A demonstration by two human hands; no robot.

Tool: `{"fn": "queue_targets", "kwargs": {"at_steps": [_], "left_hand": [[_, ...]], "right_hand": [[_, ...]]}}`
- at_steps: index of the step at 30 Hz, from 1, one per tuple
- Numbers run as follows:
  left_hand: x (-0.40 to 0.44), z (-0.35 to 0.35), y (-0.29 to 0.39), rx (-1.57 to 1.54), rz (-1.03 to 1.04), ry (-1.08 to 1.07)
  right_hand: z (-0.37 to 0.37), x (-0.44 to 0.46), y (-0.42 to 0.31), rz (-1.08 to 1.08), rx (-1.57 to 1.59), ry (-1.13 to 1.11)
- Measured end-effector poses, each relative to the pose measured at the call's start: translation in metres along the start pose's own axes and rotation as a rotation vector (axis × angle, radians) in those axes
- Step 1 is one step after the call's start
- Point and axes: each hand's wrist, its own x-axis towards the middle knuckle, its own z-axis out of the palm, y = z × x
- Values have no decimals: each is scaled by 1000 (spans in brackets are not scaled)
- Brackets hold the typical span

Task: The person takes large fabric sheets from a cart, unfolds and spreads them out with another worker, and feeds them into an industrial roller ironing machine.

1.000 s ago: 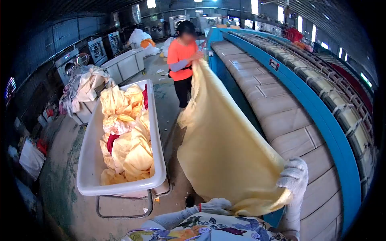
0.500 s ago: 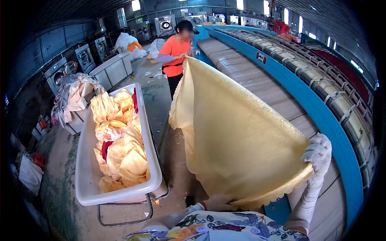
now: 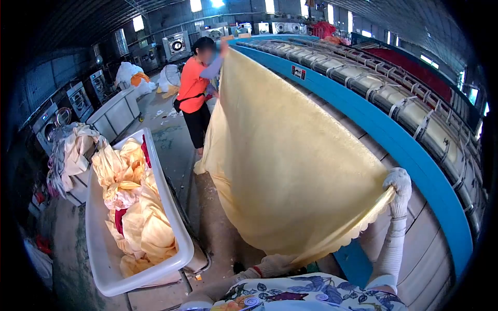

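Step in hand looks like a 2-person spread of the large pale-yellow fabric sheet with a scalloped edge point(image 3: 290, 150); it hangs stretched out beside the long blue metal machine point(image 3: 384, 124), far end held up by the co-worker in an orange top point(image 3: 192, 85). Right hand in a white knitted glove point(image 3: 398, 182): fingers clenched on the sheet's near upper corner. Left hand in a pale glove point(image 3: 275, 265): at the lower near edge, fingers mostly hidden, can't tell if grasping. My read: next move calls for even tension, both ends in step
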Motion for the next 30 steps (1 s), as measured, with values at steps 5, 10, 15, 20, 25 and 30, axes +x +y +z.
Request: {"fn": "queue_targets", "kwargs": {"at_steps": [5, 10, 15, 20, 25, 30], "left_hand": [[18, 27, -24, -138, 15, 75], [33, 27, -10, -69, 248, 126], [66, 68, -40, 632, 446, 244], [68, 40, 46, 690, 401, 156], [96, 22, 107, 570, 406, 59], [147, 25, 125, 386, 477, 287]], "right_hand": [[-8, -31, 21, -13, -83, -94], [-1, -83, 50, 198, -151, -149], [-24, -100, 55, 377, -344, -164], [-53, -102, -3, 373, -601, -123], [-93, -160, -84, 701, -48, -277], [-48, -269, -121, 771, 198, -413]]}}
